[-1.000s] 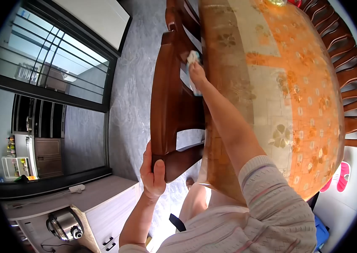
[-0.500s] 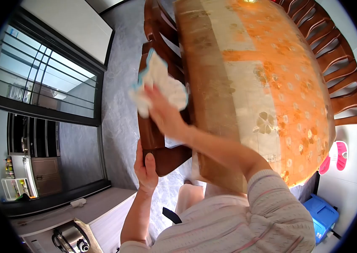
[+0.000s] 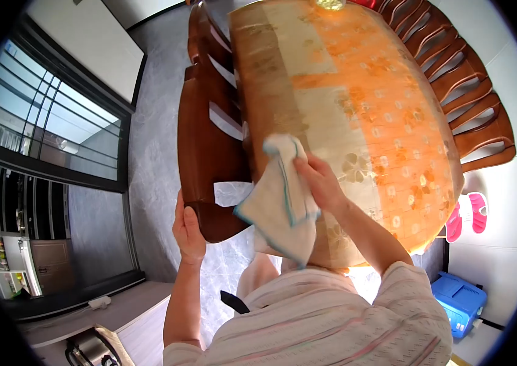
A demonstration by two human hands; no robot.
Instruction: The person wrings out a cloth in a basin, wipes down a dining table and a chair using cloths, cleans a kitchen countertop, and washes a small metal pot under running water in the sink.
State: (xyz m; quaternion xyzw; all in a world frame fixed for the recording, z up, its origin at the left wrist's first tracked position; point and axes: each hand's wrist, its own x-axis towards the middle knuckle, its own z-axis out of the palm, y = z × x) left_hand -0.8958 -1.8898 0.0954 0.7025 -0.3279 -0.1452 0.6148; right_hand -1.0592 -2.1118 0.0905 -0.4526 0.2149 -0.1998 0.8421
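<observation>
Cloth (image 3: 286,201), pale with blue edging, hangs bunched from my right hand (image 3: 325,186), pinched between thumb and fingers over the near left edge of the bench (image 3: 325,110). Whether it touches the bench, I cannot tell from my feed. My left hand (image 3: 189,235) is closed around the near end of the wooden chair (image 3: 200,140) beside that edge. With both hands occupied I judge the work unfinished, but nothing on the wood shows me which parts are done and which are left. Past the bench's near right corner, a blue box (image 3: 459,299) stands on the floor; I can't make out any contents. A glassy piece (image 3: 330,4) sits at the far edge, cut off, perhaps a vessel.
</observation>
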